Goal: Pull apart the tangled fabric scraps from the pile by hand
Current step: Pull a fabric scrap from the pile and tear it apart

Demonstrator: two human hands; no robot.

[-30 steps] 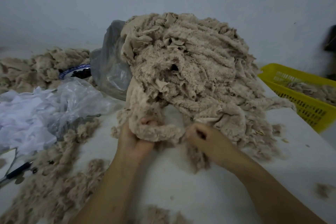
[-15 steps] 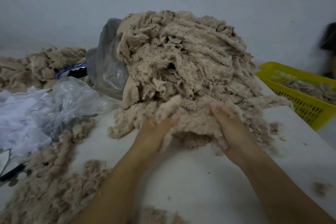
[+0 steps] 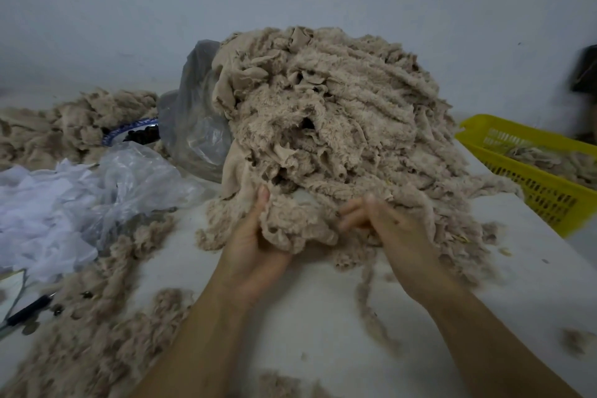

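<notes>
Here I see the pile of fabric scraps [image 3: 339, 113] heaped mid-worktop [image 3: 323, 317], toward the back edge. The left hand [image 3: 255, 245] grips a fuzzy clump [image 3: 290, 229] at the pile's near foot, thumb up and fingers curled beneath. The right hand [image 3: 397, 236] meets the clump's other side with its fingers bent and blurred; I cannot tell if they pinch.

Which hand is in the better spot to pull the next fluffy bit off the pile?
Probably the left. The left hand grips a fluffy clump at the near edge of the pile, thumb over it. The right hand is blurred beside the clump, with no clear hold.
</notes>
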